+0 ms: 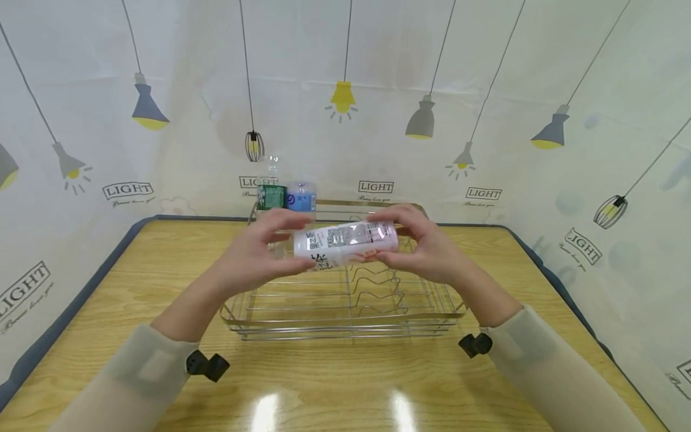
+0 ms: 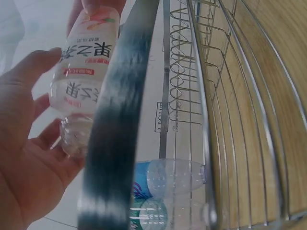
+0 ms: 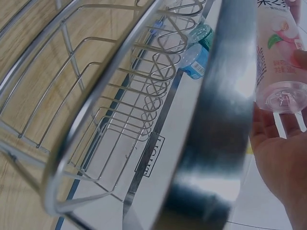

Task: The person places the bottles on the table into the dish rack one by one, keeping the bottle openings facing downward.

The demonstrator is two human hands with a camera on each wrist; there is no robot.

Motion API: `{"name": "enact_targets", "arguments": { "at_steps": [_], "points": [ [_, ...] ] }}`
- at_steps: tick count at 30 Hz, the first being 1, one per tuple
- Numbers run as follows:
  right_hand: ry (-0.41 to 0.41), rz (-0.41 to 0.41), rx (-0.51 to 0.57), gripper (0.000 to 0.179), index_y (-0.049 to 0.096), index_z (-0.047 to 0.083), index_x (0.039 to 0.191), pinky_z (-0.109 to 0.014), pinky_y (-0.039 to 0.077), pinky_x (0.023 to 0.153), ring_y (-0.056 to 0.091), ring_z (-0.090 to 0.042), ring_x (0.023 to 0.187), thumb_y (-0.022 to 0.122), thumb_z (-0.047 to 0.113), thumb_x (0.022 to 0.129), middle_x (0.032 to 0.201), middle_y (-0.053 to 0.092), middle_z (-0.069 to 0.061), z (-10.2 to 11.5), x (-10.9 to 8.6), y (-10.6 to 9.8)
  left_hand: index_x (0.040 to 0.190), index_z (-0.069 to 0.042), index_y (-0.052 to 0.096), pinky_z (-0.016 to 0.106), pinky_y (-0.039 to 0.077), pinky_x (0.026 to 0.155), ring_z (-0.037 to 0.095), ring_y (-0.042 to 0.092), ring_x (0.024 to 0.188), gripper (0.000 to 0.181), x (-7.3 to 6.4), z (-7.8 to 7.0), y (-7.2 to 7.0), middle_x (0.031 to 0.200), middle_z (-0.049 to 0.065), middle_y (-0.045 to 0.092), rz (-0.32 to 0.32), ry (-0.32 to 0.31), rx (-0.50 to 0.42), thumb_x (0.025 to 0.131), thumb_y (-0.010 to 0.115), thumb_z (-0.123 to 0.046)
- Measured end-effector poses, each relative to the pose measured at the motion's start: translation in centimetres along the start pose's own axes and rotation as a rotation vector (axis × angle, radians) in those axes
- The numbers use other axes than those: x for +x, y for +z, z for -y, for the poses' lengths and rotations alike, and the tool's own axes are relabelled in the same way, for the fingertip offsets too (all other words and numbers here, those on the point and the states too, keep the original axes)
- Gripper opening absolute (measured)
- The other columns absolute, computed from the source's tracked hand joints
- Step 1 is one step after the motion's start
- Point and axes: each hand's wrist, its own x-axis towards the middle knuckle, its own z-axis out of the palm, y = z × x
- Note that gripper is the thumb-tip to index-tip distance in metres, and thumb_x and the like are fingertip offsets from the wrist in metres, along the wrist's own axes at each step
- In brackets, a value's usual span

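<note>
A clear plastic bottle (image 1: pixel 345 245) with a white and pink label lies sideways in the air above a metal wire rack (image 1: pixel 335 324). My left hand (image 1: pixel 245 255) holds its neck end, thumb below and fingers above. At the base end, my right hand (image 1: pixel 429 246) grips it between thumb and fingers. In the left wrist view the transparent neck of the bottle (image 2: pixel 84 72) sits by the left fingers. The right wrist view shows peach pictures on the label of the bottle (image 3: pixel 283 52), with the right thumb against it.
Two more bottles, one with a green label (image 1: pixel 272 197) and one with a blue label (image 1: pixel 301 199), stand at the rack's back left. Wavy wire dividers (image 1: pixel 378 288) run inside the rack. Under it is a wooden table (image 1: pixel 324 378), with a lamp-printed curtain (image 1: pixel 302 108) behind.
</note>
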Motion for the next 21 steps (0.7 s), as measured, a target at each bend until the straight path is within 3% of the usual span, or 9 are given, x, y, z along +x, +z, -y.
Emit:
{"name": "enact_targets", "arguments": {
  "at_steps": [4,10,15,21],
  "points": [
    [-0.012,0.003,-0.016,0.062,0.068,0.015,0.147,-0.046,0.051,0.116,0.047,-0.024,0.143,0.088,0.004,0.089,0.158,0.053,-0.009,0.5,0.2,0.2,0.151,-0.017,0.067,0.055,0.057,0.108,0.03,0.059,0.132,0.073,0.6,-0.9,0.4,0.152,0.007,0.062,0.029,0.014,0.115,0.085,0.097,-0.023],
    [-0.051,0.012,-0.056,0.062,0.068,0.015,0.147,-0.044,0.05,0.114,0.05,-0.025,0.139,0.088,0.003,0.089,0.157,0.054,-0.009,1.0,0.2,0.5,0.152,-0.021,0.067,0.047,0.062,0.094,0.03,0.062,0.129,0.071,0.7,-1.7,1.2,0.15,0.005,0.063,0.056,0.017,0.255,0.087,0.095,-0.03],
    [-0.078,0.007,-0.072,0.06,0.068,0.013,0.146,-0.046,0.05,0.114,0.05,-0.025,0.138,0.087,0.003,0.089,0.155,0.055,-0.012,1.2,0.4,0.6,0.152,-0.022,0.067,0.045,0.061,0.09,0.028,0.064,0.118,0.072,0.8,-1.6,1.6,0.141,0.004,0.066,0.05,0.025,0.313,0.087,0.095,-0.031],
    [-0.083,-0.008,-0.072,0.063,0.067,0.015,0.147,-0.05,0.049,0.114,0.051,-0.024,0.136,0.089,0.003,0.09,0.156,0.056,-0.009,1.3,0.5,0.8,0.148,-0.019,0.068,0.044,0.059,0.09,0.026,0.065,0.112,0.068,0.9,-1.3,2.1,0.134,0.005,0.068,0.038,0.015,0.304,0.087,0.095,-0.029]
  ]
}}
